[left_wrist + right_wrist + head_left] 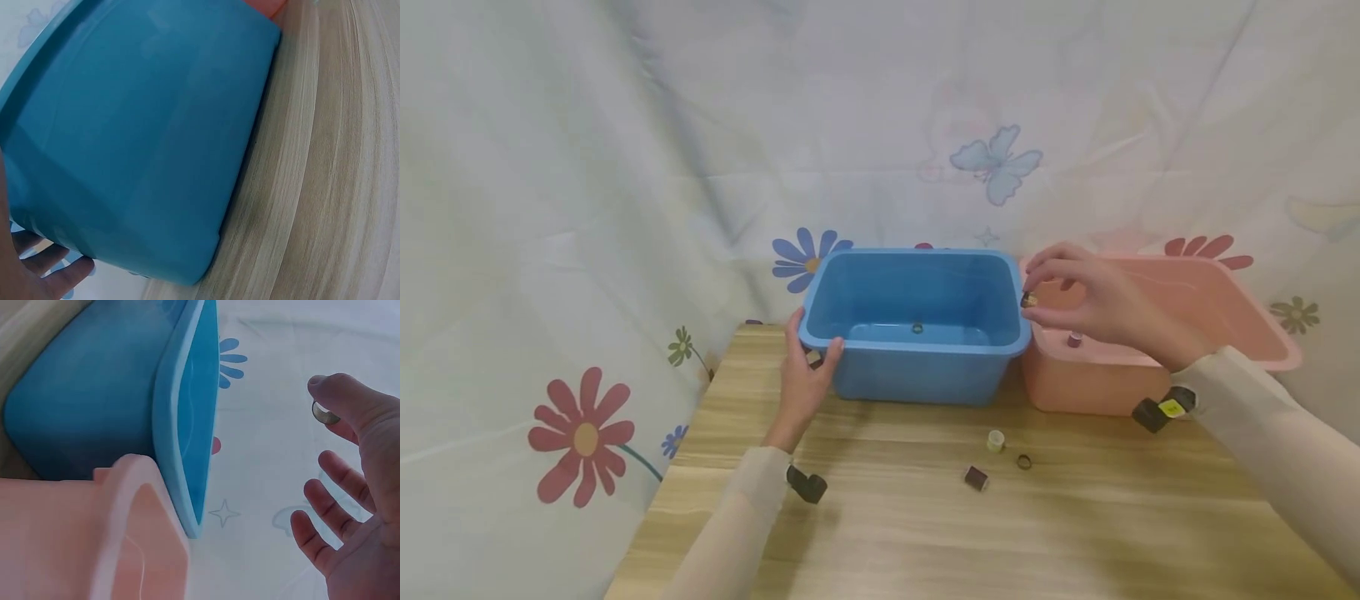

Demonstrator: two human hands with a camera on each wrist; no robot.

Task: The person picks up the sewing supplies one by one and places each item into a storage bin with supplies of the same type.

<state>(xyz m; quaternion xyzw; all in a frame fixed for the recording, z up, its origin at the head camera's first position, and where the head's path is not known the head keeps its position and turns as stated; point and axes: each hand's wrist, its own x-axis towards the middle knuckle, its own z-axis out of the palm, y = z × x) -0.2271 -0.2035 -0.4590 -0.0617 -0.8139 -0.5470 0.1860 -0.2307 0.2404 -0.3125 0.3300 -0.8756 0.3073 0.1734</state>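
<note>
My left hand (802, 375) grips the near left corner of a blue plastic bin (921, 372), thumb on the front and fingers along the side. In the left wrist view, fingertips (70, 275) show beside the bin wall (144, 137). Over the right end of the bin, my right hand (1093, 296) is raised, near where the pink bin begins. Its thumb and index finger pinch a small metal ring (324, 414), while the other fingers are spread apart. A small ring (917, 328) lies on the blue bin's floor.
The pink bin (1097, 383) stands right beside the blue one. A small dark purple spool (1075, 339) shows at its front rim. On the wooden table (880, 533) lie a white spool (996, 441), a dark spool (976, 477) and another ring (1025, 461). A patterned curtain (865, 125) hangs behind.
</note>
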